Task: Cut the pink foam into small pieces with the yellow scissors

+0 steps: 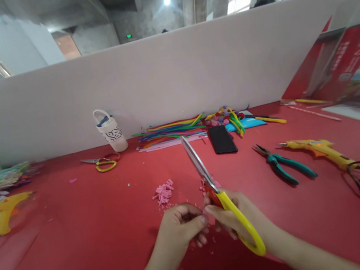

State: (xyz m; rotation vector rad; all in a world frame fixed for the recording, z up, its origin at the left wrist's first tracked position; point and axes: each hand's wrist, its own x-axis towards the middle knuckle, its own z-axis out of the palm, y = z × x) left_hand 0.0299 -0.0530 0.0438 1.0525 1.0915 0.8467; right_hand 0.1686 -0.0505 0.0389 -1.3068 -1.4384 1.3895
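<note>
My right hand (238, 217) grips yellow-handled scissors (217, 193), whose closed blades point up and away over the red table (81, 243). My left hand (181, 227) is curled in a pinch right beside it, fingertips touching the right hand's fingers; what it pinches is too small to make out. Small pink scraps lie under both hands. A pile of pink cut pieces (163, 191) sits just beyond the left hand.
Beyond lie a black phone (222, 139), coloured pipe cleaners (169, 133), pom-poms (222, 118), a white bag (110, 131) and a second pair of scissors (103, 162). Green pliers (283, 164) and a yellow glue gun (320, 150) lie right; another glue gun (5, 212) left. A white partition (156, 74) backs the table.
</note>
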